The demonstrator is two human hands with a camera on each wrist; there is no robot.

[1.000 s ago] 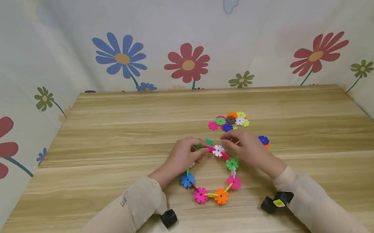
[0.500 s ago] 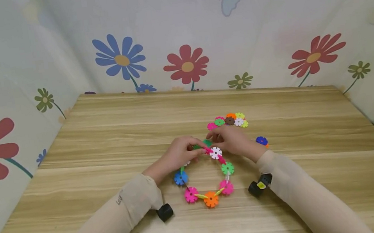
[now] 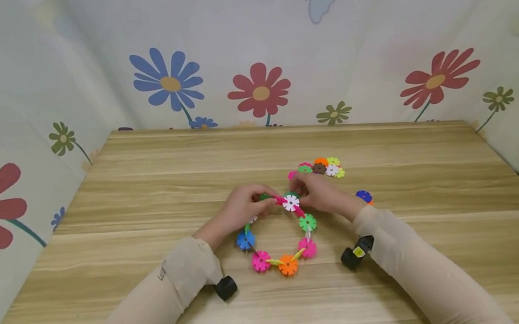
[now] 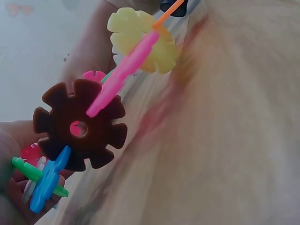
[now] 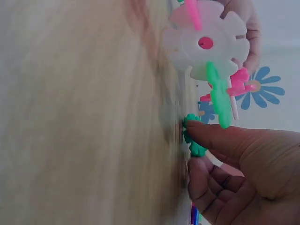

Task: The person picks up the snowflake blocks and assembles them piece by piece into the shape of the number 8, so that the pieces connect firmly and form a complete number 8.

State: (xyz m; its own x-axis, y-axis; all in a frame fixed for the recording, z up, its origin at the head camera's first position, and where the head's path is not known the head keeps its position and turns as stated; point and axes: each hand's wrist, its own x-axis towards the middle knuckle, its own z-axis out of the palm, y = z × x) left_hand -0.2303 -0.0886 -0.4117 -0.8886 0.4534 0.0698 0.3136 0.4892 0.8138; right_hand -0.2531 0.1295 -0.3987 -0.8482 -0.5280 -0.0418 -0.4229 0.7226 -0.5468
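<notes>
Here we see the disc ring [image 3: 288, 265] in front of the loose pile [image 3: 320, 168], the curled left hand [image 3: 243, 206] pinching a pink disc [image 3: 281, 201]. Nearest that pile, the curled right hand [image 3: 319, 192] pinches a green disc [image 5: 198, 149]

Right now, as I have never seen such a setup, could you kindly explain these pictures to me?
There is no machine: these are a person's bare left hand and right hand. The wide picture comes from a camera worn on the head; the two close ones, from cameras on each wrist.

On the wood-grain table, beyond the right hand, lies a cluster of multicoloured, notched plastic discs. Nearer, off to the right, a round blue disc overlaps an orange one.

The left hand's grip pinches a pink notched disc in a ring-like chain of colourful plastic discs. The right hand pinches a green notched disc.
</notes>
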